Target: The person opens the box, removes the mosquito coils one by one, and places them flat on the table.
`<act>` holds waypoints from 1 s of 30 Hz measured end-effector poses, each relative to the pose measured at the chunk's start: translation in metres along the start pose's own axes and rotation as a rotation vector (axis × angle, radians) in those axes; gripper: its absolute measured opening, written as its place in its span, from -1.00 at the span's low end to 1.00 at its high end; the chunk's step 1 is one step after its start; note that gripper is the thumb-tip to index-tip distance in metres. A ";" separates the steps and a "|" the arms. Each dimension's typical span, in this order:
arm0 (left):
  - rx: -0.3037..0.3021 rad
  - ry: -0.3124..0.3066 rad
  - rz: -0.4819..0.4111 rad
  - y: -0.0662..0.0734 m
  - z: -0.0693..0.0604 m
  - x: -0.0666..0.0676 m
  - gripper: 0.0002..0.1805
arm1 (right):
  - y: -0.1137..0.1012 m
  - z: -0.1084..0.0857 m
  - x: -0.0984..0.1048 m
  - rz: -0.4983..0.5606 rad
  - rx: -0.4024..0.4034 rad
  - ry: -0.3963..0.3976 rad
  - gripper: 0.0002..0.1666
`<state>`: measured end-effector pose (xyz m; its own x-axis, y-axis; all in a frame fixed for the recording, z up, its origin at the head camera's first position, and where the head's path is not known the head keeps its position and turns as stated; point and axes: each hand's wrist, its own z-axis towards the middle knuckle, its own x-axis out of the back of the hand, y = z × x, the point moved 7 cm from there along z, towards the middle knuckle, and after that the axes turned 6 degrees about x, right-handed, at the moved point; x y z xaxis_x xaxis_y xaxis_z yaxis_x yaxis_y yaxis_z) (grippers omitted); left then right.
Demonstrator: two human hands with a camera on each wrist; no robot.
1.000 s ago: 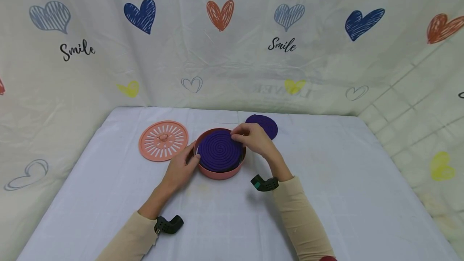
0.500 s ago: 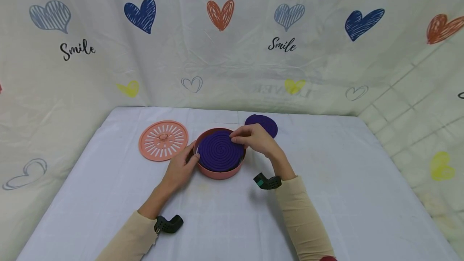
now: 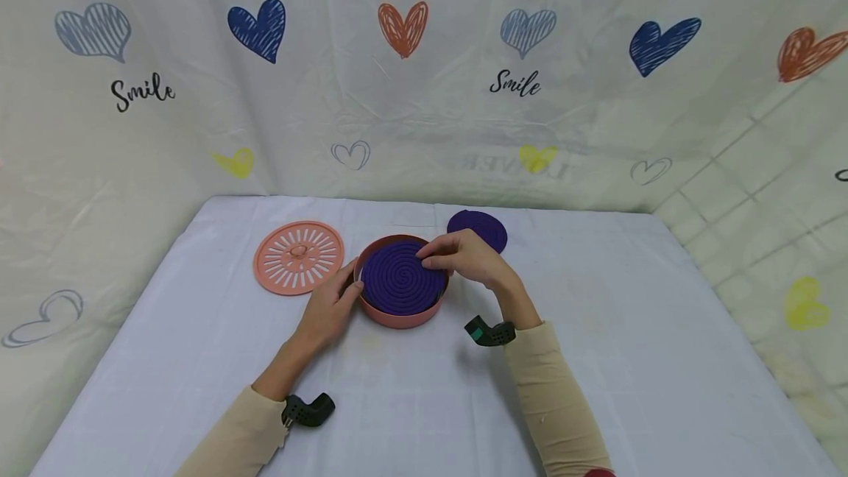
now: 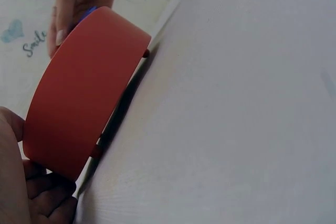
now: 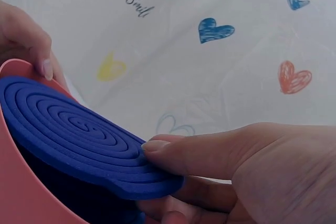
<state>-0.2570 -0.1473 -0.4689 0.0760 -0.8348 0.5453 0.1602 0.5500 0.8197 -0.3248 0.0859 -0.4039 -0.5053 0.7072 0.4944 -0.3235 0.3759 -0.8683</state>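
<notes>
A round coral bowl (image 3: 397, 320) stands on the table, with a purple spiral disc (image 3: 401, 278) at its mouth. My left hand (image 3: 327, 308) grips the bowl's left side, thumb at the rim and fingers around the outer wall. Between thumb and fingers, my right hand (image 3: 469, 258) pinches the right edge of the disc. The right wrist view shows this spiral disc (image 5: 79, 129) tilted, its pinched edge raised, over more dark blue material inside the bowl (image 5: 26, 182). From the left wrist view, the bowl's outer wall (image 4: 86, 87) hides what it holds.
On the table's left lies a coral slotted lid (image 3: 298, 282) with a small ring at its centre. A second purple spiral disc (image 3: 486, 228) lies behind my right hand. White cloth covers the table (image 3: 411, 403), and a curtain printed with hearts hangs behind it.
My right hand has shifted very slightly to the right, its fingers still at the disc's edge, and the disc has turned or moved slightly in the bowl. The left hand has stayed in place.
</notes>
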 end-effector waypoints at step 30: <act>0.009 -0.007 -0.002 0.001 -0.001 -0.001 -0.43 | 0.001 -0.001 -0.002 0.025 -0.044 0.005 -0.75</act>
<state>-0.2559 -0.1462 -0.4690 0.0689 -0.8358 0.5447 0.1511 0.5485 0.8224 -0.3235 0.0858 -0.4060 -0.5086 0.7198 0.4724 -0.2755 0.3838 -0.8814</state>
